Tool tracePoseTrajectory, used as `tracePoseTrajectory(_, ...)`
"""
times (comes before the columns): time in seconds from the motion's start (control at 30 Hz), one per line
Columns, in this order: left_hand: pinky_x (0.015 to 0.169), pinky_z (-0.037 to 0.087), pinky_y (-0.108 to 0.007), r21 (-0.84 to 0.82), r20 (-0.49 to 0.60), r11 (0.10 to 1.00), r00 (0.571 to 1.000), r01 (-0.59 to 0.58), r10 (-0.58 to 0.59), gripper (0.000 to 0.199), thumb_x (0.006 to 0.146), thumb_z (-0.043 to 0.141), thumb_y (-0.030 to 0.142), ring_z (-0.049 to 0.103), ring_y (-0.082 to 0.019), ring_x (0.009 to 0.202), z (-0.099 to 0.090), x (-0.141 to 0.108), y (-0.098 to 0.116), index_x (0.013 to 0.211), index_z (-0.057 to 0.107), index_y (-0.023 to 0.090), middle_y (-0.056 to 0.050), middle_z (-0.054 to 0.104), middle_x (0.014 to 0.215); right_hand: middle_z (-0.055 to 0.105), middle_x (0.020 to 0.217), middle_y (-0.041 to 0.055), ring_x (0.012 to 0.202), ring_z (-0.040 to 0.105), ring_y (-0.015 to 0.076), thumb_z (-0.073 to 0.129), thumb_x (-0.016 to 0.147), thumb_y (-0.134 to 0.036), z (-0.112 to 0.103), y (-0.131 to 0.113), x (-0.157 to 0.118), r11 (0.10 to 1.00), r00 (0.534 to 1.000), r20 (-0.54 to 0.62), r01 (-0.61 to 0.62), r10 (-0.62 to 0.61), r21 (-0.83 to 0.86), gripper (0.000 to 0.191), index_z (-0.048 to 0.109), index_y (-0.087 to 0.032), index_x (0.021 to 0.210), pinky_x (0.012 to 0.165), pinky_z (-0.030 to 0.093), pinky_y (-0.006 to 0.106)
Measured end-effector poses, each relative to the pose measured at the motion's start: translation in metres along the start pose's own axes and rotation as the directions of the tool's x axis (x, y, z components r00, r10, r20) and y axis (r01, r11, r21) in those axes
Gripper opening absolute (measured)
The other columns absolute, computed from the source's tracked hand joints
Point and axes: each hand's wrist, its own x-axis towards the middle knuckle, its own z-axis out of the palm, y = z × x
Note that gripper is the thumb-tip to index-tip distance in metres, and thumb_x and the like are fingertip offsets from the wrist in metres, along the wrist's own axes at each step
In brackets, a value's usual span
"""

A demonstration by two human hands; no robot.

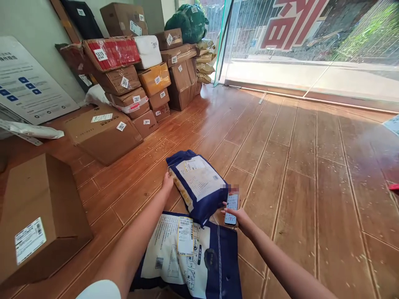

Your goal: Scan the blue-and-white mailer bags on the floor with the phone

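- Nearest, in the middle, a big bag [229, 259] in navy and white lies flat on the wood floor [296, 203], a yellow-edged label [185, 236] facing up
- Near left stands a brown carton [60, 195] with a white label on its side
- Just beyond the big bag, to the right, the right hand [239, 216] grasps a phone [231, 207], thumb over the lit screen
- Left of the phone, the small bag [202, 207], also navy and white, overlaps the big bag's far edge; I cannot tell whether they touch
- The left hand [167, 182] grasps the small bag's left edge, fingertips partly hidden
- Farther left, a wide carton [102, 135] lies before stacked boxes [123, 79]
- Far off, a green sack [187, 25] tops the pile, left of the window [249, 29]
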Motion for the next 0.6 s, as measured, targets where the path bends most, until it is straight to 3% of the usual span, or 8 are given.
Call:
tracePoseTrajectory(0.07,0.093,0.042,-0.048,0.32,0.15,0.945,0.989,-0.065,0.017,0.029,0.083,0.059,0.034,0.054,-0.024,0.106,-0.008,-0.027,-0.015,0.104,0.058,0.014,-0.009,0.058,0.113,0.073,0.069,0.0051,0.06,0.069,0.0209,0.079,0.046,-0.014,-0.012,0.006,-0.005,0.999,1.0,0.0,0.002,-0.002,-0.036,0.042,0.066,-0.013,0.086,0.056,0.054,0.029)
tracePoseTrajectory(0.13,0.097,0.038,-0.05,0.534,0.356,0.82,0.935,-0.208,0.006,0.024,0.078,0.065,0.032,0.052,-0.025,0.108,-0.008,-0.062,-0.035,0.093,0.061,0.013,-0.008,0.06,0.108,0.071,0.061,0.0061,0.056,0.068,0.0232,0.079,0.044,-0.017,-0.029,0.025,-0.017,0.997,0.999,-0.026,-0.031,0.029,-0.072,0.042,0.067,-0.012,0.084,0.054,0.053,0.031)
tracePoseTrajectory(0.23,0.102,0.031,-0.051,0.659,0.567,0.61,0.823,-0.439,-0.02,0.027,0.075,0.067,0.033,0.047,-0.026,0.116,0.006,-0.104,-0.054,0.094,0.062,0.014,-0.009,0.06,0.111,0.067,0.053,0.0027,0.052,0.067,0.024,0.077,0.039,-0.02,-0.055,0.06,-0.037,0.993,0.99,-0.127,-0.068,0.056,-0.093,0.04,0.065,-0.014,0.077,0.05,0.051,0.031)
tracePoseTrajectory(0.33,0.1,0.032,-0.051,0.715,0.633,0.436,0.771,-0.547,-0.07,0.044,0.072,0.068,0.042,0.047,-0.028,0.116,0.03,-0.123,-0.054,0.103,0.06,0.012,-0.013,0.059,0.116,0.064,0.049,-0.0009,0.051,0.067,0.0226,0.076,0.037,-0.024,-0.072,0.09,-0.049,0.994,0.976,-0.214,-0.064,0.043,-0.091,0.032,0.062,-0.019,0.066,0.051,0.05,0.03)
tracePoseTrajectory(0.4,0.098,0.034,-0.049,0.736,0.639,0.363,0.764,-0.572,-0.092,0.049,0.068,0.071,0.044,0.049,-0.028,0.113,0.041,-0.124,-0.048,0.103,0.061,0.012,-0.014,0.06,0.115,0.063,0.048,-0.001,0.05,0.066,0.0215,0.075,0.037,-0.026,-0.077,0.107,-0.056,0.994,0.973,-0.228,-0.06,0.038,-0.09,0.029,0.06,-0.02,0.061,0.052,0.05,0.03)
tracePoseTrajectory(0.47,0.098,0.035,-0.045,0.751,0.624,0.333,0.778,-0.571,-0.073,0.041,0.071,0.068,0.042,0.052,-0.027,0.111,0.041,-0.121,-0.042,0.099,0.063,0.012,-0.013,0.062,0.112,0.063,0.047,-0.0011,0.049,0.065,0.0214,0.074,0.04,-0.03,-0.079,0.121,-0.063,0.994,0.975,-0.222,-0.054,0.032,-0.094,0.029,0.06,-0.02,0.064,0.051,0.049,0.031)
tracePoseTrajectory(0.53,0.097,0.035,-0.042,0.776,0.571,0.338,0.821,-0.533,-0.016,0.035,0.08,0.056,0.042,0.052,-0.026,0.111,0.032,-0.116,-0.037,0.099,0.064,0.014,-0.013,0.063,0.11,0.062,0.046,-0.0009,0.048,0.065,0.0237,0.074,0.04,-0.031,-0.08,0.134,-0.07,0.993,0.977,-0.209,-0.05,0.028,-0.104,0.033,0.059,-0.02,0.067,0.049,0.048,0.033)
tracePoseTrajectory(0.6,0.096,0.036,-0.043,0.812,0.478,0.362,0.877,-0.459,0.041,0.042,0.085,0.042,0.046,0.051,-0.028,0.113,0.021,-0.112,-0.031,0.103,0.063,0.014,-0.014,0.063,0.112,0.061,0.045,-0.0007,0.048,0.064,0.0259,0.072,0.041,-0.034,-0.082,0.144,-0.075,0.992,0.981,-0.195,-0.034,0.009,-0.123,0.037,0.058,-0.021,0.072,0.05,0.047,0.035)
